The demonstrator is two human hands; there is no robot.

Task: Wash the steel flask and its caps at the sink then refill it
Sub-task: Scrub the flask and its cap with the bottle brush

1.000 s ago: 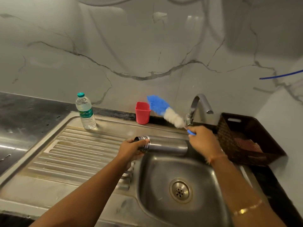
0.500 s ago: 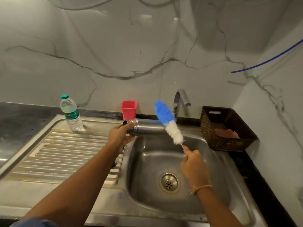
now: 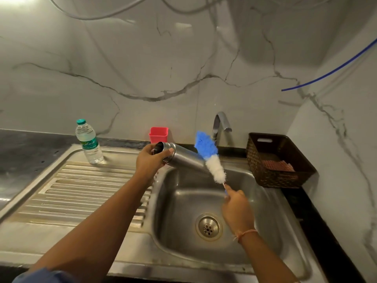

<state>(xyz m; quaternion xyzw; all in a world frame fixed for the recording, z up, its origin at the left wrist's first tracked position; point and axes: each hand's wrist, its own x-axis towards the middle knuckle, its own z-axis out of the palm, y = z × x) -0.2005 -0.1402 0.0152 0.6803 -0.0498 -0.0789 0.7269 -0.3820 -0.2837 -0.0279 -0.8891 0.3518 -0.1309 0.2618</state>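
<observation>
Stainless steel sink (image 3: pixel 183 203) with a ribbed drainboard (image 3: pixel 85 186) on its left, set into a dark worktop (image 3: pixel 24 156). White marble-look wall (image 3: pixel 142 58) behind and on the right, and a thin blue tube (image 3: pixel 336 68) runs across that corner. The tap (image 3: pixel 220 123) sits at the far edge of the basin, and the drain (image 3: pixel 208 227) is in the bottom.

Containers: the steel flask (image 3: pixel 185 159) is held tilted over the far left edge of the basin, open mouth towards the left. The left hand (image 3: pixel 149 161) is wrapped round its neck. A plastic water bottle (image 3: pixel 88 142) stands at the far end of the drainboard, green cap on, mostly full. A red cup (image 3: pixel 158 134) is against the wall; can't see inside it. A brown woven basket (image 3: pixel 275 178) on the right holds a reddish cloth (image 3: pixel 277 165).

The right hand (image 3: pixel 236 207) is curled round the handle of a blue and white bottle brush (image 3: pixel 211 160), head pointing up across the flask's base end. Can't tell if they touch.

Count: one flask, one brush, one bottle, one cup, one basket, one tap.
</observation>
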